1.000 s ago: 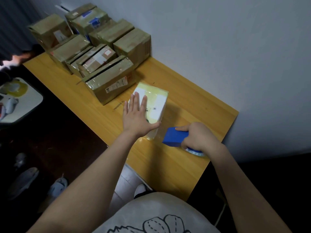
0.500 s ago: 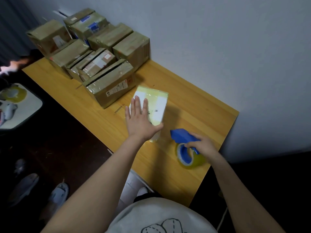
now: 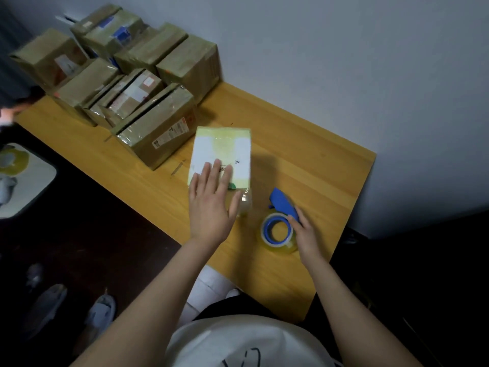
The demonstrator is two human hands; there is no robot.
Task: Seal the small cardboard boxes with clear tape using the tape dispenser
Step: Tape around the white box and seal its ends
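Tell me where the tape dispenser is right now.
In the head view, the tape dispenser lies on the table just right of the pale box, touched by the right hand.

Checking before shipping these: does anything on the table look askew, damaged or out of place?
Mostly tidy. In the brown box pile, the middle boxes lean tilted against each other, and the nearest brown box shows a dark gap along its top.
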